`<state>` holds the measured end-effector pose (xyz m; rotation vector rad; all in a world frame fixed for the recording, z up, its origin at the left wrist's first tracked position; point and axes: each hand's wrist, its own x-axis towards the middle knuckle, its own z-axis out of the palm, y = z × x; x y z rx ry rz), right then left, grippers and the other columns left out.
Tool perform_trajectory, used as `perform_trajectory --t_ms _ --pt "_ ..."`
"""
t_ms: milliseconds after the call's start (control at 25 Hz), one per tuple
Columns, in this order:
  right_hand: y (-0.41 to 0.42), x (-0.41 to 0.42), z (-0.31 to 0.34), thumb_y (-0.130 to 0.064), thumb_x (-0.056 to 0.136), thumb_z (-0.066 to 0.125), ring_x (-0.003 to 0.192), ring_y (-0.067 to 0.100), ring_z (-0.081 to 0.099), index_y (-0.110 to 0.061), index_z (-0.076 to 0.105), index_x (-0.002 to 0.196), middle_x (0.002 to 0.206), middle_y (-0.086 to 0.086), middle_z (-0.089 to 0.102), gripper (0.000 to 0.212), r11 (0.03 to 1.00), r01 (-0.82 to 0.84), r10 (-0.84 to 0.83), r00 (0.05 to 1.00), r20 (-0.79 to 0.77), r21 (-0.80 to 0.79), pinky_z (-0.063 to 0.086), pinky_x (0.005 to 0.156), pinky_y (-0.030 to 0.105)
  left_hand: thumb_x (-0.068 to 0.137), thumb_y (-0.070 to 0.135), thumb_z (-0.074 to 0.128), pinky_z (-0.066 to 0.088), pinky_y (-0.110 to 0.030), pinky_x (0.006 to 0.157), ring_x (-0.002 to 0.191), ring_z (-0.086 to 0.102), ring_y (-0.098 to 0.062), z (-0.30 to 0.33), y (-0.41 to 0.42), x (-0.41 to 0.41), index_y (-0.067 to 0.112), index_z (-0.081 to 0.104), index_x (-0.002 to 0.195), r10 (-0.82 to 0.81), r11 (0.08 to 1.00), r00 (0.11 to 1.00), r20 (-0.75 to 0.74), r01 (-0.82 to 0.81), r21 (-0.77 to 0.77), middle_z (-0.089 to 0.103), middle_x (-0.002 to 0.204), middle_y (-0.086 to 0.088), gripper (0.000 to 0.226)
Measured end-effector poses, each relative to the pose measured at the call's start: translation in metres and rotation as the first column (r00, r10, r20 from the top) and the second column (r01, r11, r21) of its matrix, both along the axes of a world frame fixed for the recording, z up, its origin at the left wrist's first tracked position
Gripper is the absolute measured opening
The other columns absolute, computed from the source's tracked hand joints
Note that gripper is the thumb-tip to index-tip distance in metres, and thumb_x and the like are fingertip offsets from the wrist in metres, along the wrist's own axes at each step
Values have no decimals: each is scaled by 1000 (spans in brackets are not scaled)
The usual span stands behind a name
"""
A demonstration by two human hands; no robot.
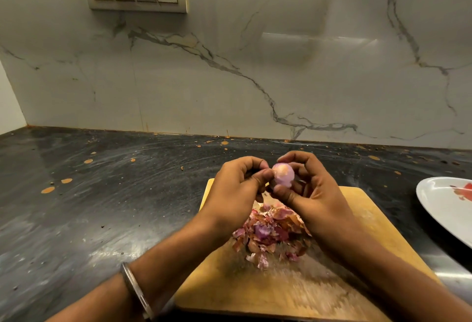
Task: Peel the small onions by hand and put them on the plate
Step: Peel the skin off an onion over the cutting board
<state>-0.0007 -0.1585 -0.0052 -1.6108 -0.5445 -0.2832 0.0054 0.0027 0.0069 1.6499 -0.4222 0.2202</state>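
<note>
Above the far edge of the cutting board (332, 293), I've got both hands up and working one small onion (283, 175). My right hand (310, 192) curls around it, thumb under, fingers cupped behind, and it's held firmly. My left hand (236, 189) pinches in at the onion's left side, thumb and fingertips closed on what I judge is a flap of skin, though I can't make out the skin itself. The onion looks mostly bare, pale pink and glossy. Below, a heap of peels (270, 232) sits mid-board, with something purple buried in it, maybe another onion. Far right, the plate (439, 209) waits on the dark counter (102, 194), only its edge in view. Risk now: a slick, peeled bulb can squirt out if I squeeze while tugging, and it'd roll off across the counter. The reach to that plate is long too.
</note>
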Motion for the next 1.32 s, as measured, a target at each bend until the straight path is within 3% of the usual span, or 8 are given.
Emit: perform_trajectory --t_ms 80,240,400,560,680,880,1120,1320 --pt "1 -2 -2 -4 79 80 94 12 72 -32 59 113 104 -10 69 49 986 120 -98 978 183 -117 57 78 19 99 9 53 48 -20 56 63 51 -8 -1 -1 1 1 67 97 -102 986 985 -143 80 -149 59 76 -6 16" --pt "1 -3 -3 7 79 77 94 12 72 -30 61 115 105 -9 70 54 970 179 -120 940 318 -166 58 77 21 96 18 52 51 -20 58 67 55 -11 0 -3 -1 1 69 98 -363 888 848 -387 188 -419 63 76 -7 25" --pt "-5 2 4 -1 82 74 97 16 71 -31 61 115 110 -3 72 47 997 57 -49 988 148 -44 57 75 21 88 21 57 53 -17 54 58 53 -7 7 8 3 2 62 87 -441 821 794 -418 169 -545 56 70 -4 20" --pt "-8 4 5 -18 75 72 98 19 73 -29 63 116 108 -1 75 43 998 34 -34 999 10 58 58 78 22 100 11 52 49 -18 54 59 56 -4 4 10 2 6 67 91 -112 991 947 -301 83 -108 60 70 1 18" --pt "-7 3 5 -21 75 72 95 17 73 -31 64 117 107 -1 75 44 999 37 -37 999 3 25 56 72 18 98 22 57 50 -23 59 66 61 -7 0 8 -1 16 69 92 85 986 991 -101 -69 150 65 74 3 15" --pt "-7 3 4 -18 72 75 99 19 73 -23 65 119 109 1 74 48 1000 6 -6 1000 9 -5 60 82 27 87 19 72 57 -26 63 75 71 -13 0 7 -1 18 68 95 80 995 997 13 -80 61 73 84 1 8" --pt "-7 3 3 -15 72 77 98 18 73 -23 66 116 108 1 74 46 1000 -21 21 1000 11 -11 59 82 25 94 11 62 51 -23 57 66 63 -9 0 8 -1 9 67 94 10 999 1000 9 -11 51 66 71 7 5" --pt "-4 0 0 1 79 76 102 12 70 -27 64 118 108 -9 72 49 993 61 -45 987 154 -102 56 83 19 99 15 54 46 -28 57 65 55 -12 2 6 -1 11 62 96 -9 995 1000 15 8 99 60 69 1 9"
